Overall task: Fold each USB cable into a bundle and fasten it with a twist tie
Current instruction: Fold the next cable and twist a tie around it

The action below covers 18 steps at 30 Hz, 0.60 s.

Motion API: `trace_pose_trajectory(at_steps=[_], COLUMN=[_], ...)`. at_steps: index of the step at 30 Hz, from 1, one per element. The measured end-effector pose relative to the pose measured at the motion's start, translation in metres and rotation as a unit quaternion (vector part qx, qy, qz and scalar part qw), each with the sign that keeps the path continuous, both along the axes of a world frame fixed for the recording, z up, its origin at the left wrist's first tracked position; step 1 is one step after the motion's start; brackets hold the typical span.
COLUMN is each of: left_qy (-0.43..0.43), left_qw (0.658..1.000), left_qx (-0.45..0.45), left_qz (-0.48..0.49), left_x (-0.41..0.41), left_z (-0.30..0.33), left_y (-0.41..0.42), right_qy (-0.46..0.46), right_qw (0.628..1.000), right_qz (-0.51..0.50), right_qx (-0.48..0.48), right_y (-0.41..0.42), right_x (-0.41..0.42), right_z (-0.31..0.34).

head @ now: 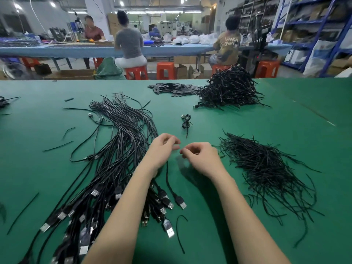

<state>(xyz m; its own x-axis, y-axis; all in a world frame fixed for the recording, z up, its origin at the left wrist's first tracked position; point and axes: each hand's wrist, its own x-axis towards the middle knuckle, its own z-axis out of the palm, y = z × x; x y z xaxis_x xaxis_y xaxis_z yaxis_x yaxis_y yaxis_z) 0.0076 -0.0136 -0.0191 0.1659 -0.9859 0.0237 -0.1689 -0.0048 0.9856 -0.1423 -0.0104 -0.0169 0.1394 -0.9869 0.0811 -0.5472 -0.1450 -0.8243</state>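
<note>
My left hand (162, 149) hovers over the green table with its fingers curled. A black USB cable (171, 187) runs from under its palm down to a plug near my forearm, so the hand seems to grip it. My right hand (198, 157) is close beside it, fingers curled and fingertips together, with nothing visible in them. Loose USB cables (118, 149) lie in a long heap to the left. Black twist ties (266, 168) are piled on the right. One tied bundle (186, 121) lies just beyond my hands.
A heap of tied bundles (230, 88) sits at the far right of the table, with a pile of small black pieces (175, 90) beside it. Stray ties and cable ends are scattered on the left. People sit at a bench beyond the table.
</note>
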Motion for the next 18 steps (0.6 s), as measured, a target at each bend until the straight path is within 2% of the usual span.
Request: trace_pose_trajectory(at_steps=[4,8,12,15,18], left_qy=[0.013,0.014,-0.038,-0.152,-0.238], left_qw=[0.999,1.0,0.997,0.983,0.959], left_qx=[0.011,0.003,-0.019,-0.021,-0.004], left_qz=[-0.031,-0.025,-0.06,-0.099,-0.152], left_x=[0.009,0.011,0.007,0.006,0.003], left_z=[-0.004,-0.004,-0.004,0.002,0.01], left_y=[0.0,-0.001,0.003,0.005,0.009], right_qy=[0.188,0.304,0.326,0.373,0.319], right_qw=[0.978,0.943,0.94,0.926,0.947], right_qz=[0.079,0.127,0.093,0.064,0.031], right_qx=[0.038,0.056,0.042,0.0,-0.007], right_y=[0.006,0.017,0.021,0.02,0.015], right_x=[0.006,0.025,0.034,0.033,0.021], right_z=[0.013,0.019,0.015,0.016,0.018])
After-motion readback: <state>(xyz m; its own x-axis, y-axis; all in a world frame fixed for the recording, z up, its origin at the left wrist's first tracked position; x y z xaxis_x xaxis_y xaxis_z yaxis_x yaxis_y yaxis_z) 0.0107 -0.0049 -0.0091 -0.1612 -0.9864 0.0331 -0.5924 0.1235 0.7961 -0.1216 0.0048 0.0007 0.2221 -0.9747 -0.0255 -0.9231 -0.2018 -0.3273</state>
